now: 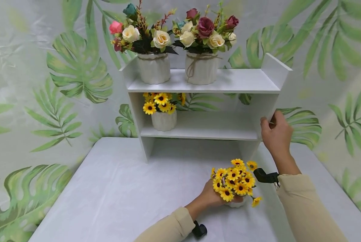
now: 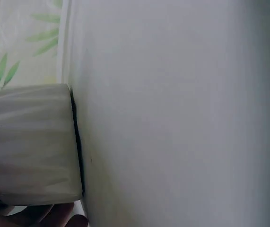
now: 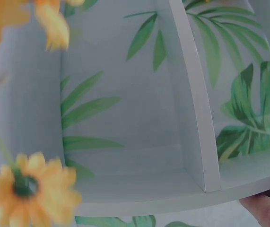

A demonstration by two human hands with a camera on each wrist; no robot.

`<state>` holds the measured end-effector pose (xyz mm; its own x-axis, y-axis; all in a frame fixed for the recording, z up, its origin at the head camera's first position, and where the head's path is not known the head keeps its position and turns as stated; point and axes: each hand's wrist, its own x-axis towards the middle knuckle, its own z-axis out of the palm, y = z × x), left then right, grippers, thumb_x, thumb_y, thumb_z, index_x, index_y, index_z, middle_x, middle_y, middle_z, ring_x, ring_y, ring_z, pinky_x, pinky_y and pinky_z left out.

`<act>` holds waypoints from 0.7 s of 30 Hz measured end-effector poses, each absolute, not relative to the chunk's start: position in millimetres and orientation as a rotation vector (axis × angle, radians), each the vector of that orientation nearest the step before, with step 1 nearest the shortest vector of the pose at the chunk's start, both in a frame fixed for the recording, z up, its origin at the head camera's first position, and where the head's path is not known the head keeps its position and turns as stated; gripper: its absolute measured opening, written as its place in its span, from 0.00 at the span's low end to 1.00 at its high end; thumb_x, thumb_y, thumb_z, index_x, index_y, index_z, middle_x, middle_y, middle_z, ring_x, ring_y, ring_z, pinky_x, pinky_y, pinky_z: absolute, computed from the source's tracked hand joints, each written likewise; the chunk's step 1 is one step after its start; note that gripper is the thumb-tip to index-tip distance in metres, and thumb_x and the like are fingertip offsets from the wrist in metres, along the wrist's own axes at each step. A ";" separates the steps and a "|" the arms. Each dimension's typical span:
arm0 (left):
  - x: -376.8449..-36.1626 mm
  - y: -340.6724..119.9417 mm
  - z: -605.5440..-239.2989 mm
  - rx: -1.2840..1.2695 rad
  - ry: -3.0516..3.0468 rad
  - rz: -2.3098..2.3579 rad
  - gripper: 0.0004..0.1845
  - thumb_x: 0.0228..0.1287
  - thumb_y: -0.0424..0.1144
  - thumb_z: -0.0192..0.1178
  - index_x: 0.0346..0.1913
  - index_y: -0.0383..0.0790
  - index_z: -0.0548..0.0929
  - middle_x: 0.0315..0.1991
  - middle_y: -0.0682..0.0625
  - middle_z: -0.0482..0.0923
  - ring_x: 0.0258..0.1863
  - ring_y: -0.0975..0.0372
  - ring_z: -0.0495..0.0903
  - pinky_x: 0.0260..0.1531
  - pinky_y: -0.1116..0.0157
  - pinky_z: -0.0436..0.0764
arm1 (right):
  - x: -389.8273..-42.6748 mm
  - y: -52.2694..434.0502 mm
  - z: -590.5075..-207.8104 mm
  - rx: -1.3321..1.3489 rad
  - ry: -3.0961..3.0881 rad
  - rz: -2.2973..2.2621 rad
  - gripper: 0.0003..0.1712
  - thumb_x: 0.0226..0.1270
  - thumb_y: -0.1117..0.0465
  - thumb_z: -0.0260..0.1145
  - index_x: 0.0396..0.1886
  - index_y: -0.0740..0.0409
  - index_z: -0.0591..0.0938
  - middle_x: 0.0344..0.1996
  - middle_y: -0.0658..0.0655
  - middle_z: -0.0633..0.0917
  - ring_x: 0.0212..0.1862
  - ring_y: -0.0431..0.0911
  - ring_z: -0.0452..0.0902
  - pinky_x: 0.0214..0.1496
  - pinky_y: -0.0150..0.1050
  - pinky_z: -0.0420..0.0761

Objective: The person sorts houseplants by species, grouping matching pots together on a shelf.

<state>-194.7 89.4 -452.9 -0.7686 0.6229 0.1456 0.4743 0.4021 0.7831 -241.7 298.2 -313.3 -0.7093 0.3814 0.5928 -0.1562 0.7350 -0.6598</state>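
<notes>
Low over the white table, my left hand (image 1: 212,195) grips a white ribbed flowerpot (image 1: 236,203) filled with yellow artificial sunflowers (image 1: 233,178). In the left wrist view the pot (image 2: 30,146) lies sideways across the picture, with fingertips around it; its dark base edge is close to the white tabletop (image 2: 172,113). My right hand (image 1: 277,132) holds the right side panel of a white two-tier shelf (image 1: 202,88), its fingers bent at the panel's outer side. In the right wrist view, part of this hand (image 3: 267,208) touches the panel's edge; some fingers are hidden.
Two white pots of mixed artificial roses, one left (image 1: 154,69) and one in the middle (image 1: 201,69), stand on the top tier. Another sunflower pot (image 1: 164,121) is at the left of the lower tier. Behind hangs a leaf-patterned cloth (image 1: 77,67).
</notes>
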 end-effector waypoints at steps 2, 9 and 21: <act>-194.0 84.0 -451.0 0.941 2.482 1.360 0.35 0.51 0.49 0.75 0.64 0.52 0.74 0.58 0.60 0.79 0.58 0.73 0.76 0.59 0.72 0.75 | -242.2 297.7 -313.4 -0.168 -2.174 0.920 0.20 0.73 0.58 0.55 0.53 0.70 0.75 0.50 0.73 0.83 0.51 0.68 0.83 0.53 0.65 0.80; -197.7 48.7 -417.0 0.672 2.573 1.462 0.37 0.49 0.53 0.76 0.63 0.54 0.74 0.58 0.59 0.79 0.60 0.65 0.77 0.60 0.61 0.77 | -244.0 294.4 -314.3 -0.158 -2.155 0.927 0.18 0.72 0.59 0.55 0.50 0.71 0.76 0.48 0.73 0.85 0.48 0.67 0.84 0.49 0.63 0.82; -212.4 1.3 -323.9 1.055 2.563 1.620 0.30 0.50 0.43 0.76 0.58 0.49 0.78 0.54 0.55 0.83 0.56 0.64 0.80 0.59 0.62 0.78 | -243.7 296.6 -313.6 -0.181 -2.161 0.936 0.19 0.72 0.59 0.54 0.52 0.70 0.75 0.50 0.73 0.84 0.50 0.68 0.84 0.51 0.65 0.81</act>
<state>-212.4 1.3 -323.9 -0.7819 0.4894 0.3861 0.5586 0.2753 0.7824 -243.7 296.6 -313.6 -0.7009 0.3984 0.5917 -0.1590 0.7213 -0.6741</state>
